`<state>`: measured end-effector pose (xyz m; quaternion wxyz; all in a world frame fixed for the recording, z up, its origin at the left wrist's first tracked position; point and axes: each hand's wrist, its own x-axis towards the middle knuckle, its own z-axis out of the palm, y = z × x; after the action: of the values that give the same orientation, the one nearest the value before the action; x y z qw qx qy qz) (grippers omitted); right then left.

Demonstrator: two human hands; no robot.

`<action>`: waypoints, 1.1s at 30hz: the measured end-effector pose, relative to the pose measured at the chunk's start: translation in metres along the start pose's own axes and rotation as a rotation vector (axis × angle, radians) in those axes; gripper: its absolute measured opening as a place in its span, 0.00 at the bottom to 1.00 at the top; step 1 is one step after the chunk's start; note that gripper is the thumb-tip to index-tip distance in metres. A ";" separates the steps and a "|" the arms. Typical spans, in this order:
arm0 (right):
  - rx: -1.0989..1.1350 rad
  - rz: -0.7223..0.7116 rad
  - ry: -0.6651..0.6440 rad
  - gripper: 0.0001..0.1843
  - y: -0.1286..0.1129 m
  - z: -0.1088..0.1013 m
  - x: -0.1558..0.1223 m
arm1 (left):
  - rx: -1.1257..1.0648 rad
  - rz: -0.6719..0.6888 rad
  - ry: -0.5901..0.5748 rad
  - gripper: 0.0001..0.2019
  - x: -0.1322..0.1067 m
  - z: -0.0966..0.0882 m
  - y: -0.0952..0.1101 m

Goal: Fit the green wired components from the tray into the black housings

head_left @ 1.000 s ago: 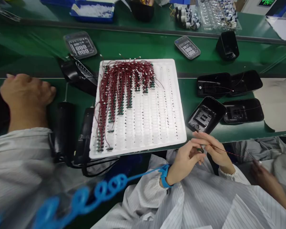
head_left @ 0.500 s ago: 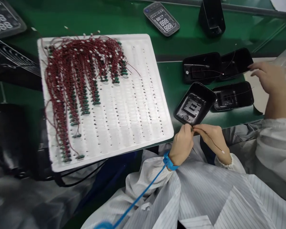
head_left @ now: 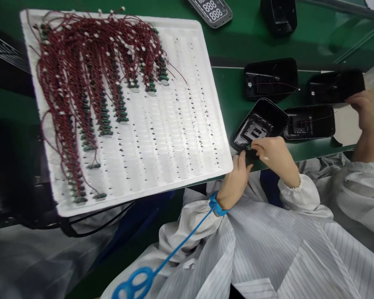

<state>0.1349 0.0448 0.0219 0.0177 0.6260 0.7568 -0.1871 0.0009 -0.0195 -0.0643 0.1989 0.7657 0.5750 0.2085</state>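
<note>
Green circuit board (head_left: pixel 248 147), pinched by the right hand (head_left: pixel 276 158) at the black plastic housing's (head_left: pixel 272 118) near end, is probably light, stiff and fragile, best held by its edges, while whether the left hand's (head_left: pixel 235 178) fingers grip the housing's near rim cannot be told.

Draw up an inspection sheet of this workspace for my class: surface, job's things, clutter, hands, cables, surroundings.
Surface: green bench, bearing a white tray.
Job's things: small green part at the near end of an open black case.
Clutter: display panel; more black cases.
Hands: right hand pinches the small green part; left hand at the case's near edge, contact unclear.
Cables: red wires heaped on the tray's left; blue cord from the left wristband.
Surroundings: another person's hand, far right.
</note>
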 end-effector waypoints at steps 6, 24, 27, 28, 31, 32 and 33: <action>-0.334 0.051 -0.180 0.18 -0.019 -0.007 0.024 | 0.081 0.089 -0.029 0.24 -0.001 0.000 -0.003; -0.515 -0.051 -0.249 0.17 -0.034 -0.018 0.030 | 0.245 0.165 -0.038 0.26 0.005 -0.011 -0.001; -0.504 -0.056 -0.239 0.16 -0.029 -0.014 0.031 | 0.273 0.197 -0.022 0.26 0.005 -0.014 0.001; -0.498 -0.057 -0.217 0.16 -0.027 -0.012 0.031 | 0.281 0.206 -0.012 0.26 0.005 -0.015 0.001; -0.489 -0.047 -0.142 0.17 -0.024 -0.006 0.028 | 0.244 0.191 0.001 0.26 0.005 -0.015 -0.001; -0.491 -0.029 -0.124 0.17 -0.023 -0.004 0.026 | 0.209 0.174 -0.002 0.26 0.006 -0.016 -0.001; -0.495 -0.009 -0.111 0.17 -0.023 -0.003 0.025 | 0.171 0.160 -0.010 0.27 0.006 -0.016 -0.001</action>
<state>0.1081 0.0658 0.0237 0.2111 0.5880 0.7802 -0.0303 -0.0075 -0.0118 -0.0510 0.1182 0.8244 0.5266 0.1703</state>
